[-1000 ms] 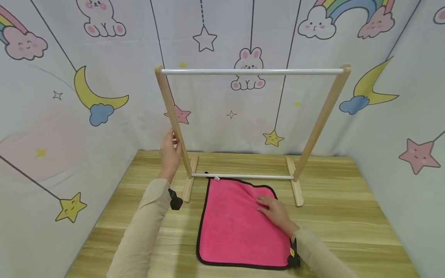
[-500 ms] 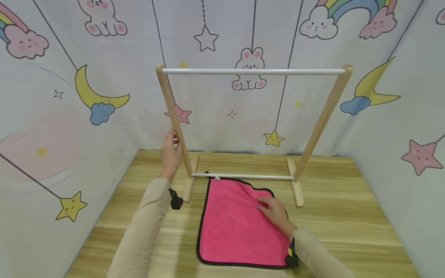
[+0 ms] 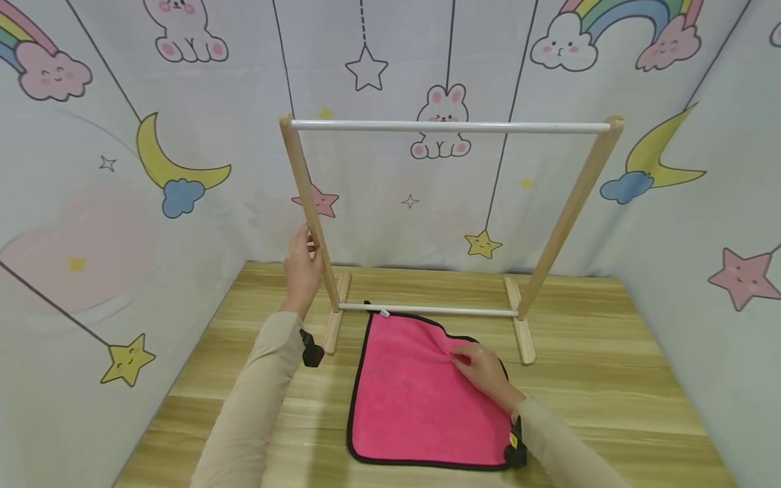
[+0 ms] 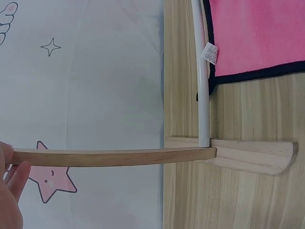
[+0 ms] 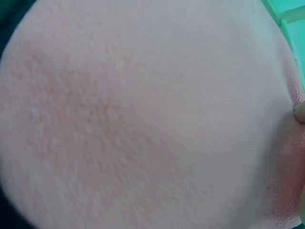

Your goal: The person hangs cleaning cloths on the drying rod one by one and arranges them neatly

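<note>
A pink towel [image 3: 415,407] with black edging lies on the wood-patterned table, its far left corner under the lower white bar [image 3: 427,310] of a wooden rack. My right hand [image 3: 485,373] pinches the towel near its upper right part, where folds gather at the fingertips. In the right wrist view the towel [image 5: 143,119] looks pale and fills most of the picture, with a fingertip [image 5: 299,113] at the right edge. My left hand [image 3: 302,271] holds the rack's left post [image 3: 312,210] partway up. The left wrist view shows fingers [image 4: 18,179] at that post [image 4: 114,158].
The rack's upper white bar [image 3: 451,127] spans between two slanted posts, and each stands on a wooden foot [image 3: 523,332]. A white cloth backdrop [image 3: 378,237] with cartoon prints surrounds the table [image 3: 610,379]. A small white tag [image 4: 209,53] sits on the towel's edge.
My right fingers have drawn together on the towel, bunching it into folds and pulling its upper right edge toward me. The left hand keeps its hold on the post.
</note>
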### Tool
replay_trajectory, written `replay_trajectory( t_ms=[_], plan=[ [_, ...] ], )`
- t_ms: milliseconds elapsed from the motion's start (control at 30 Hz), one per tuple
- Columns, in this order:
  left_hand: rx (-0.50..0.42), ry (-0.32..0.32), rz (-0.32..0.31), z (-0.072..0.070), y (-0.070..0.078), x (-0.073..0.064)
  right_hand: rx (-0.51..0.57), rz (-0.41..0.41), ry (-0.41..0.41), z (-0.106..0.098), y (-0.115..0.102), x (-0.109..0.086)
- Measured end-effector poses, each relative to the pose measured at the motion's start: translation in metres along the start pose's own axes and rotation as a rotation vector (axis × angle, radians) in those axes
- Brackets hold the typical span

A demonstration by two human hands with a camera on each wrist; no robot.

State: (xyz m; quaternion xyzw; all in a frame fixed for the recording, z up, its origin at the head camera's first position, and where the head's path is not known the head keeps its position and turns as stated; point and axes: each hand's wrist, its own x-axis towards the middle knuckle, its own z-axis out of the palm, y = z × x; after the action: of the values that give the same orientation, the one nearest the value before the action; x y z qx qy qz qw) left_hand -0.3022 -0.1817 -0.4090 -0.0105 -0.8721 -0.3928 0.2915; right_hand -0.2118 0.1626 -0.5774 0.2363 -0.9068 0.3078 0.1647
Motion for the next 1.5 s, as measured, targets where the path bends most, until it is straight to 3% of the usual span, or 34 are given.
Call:
replay_trajectory(
  t_ms=[400,900,1233,1500],
  plan=[
    [0.001,0.009,0.005,0.003,0.001,0.000,-0.028,-0.228,0.062,-0.031,-0.017,0.021],
    [0.025,0.020,0.039,0.001,0.000,-0.002,-0.035,-0.325,0.049,-0.075,-0.044,0.049],
    [0.030,0.031,0.054,0.004,-0.002,-0.001,-0.021,-0.445,0.080,-0.105,-0.058,0.067],
    [0.028,0.050,0.049,0.004,-0.001,-0.002,0.021,-0.527,0.043,-0.130,-0.069,0.082]
  ],
)
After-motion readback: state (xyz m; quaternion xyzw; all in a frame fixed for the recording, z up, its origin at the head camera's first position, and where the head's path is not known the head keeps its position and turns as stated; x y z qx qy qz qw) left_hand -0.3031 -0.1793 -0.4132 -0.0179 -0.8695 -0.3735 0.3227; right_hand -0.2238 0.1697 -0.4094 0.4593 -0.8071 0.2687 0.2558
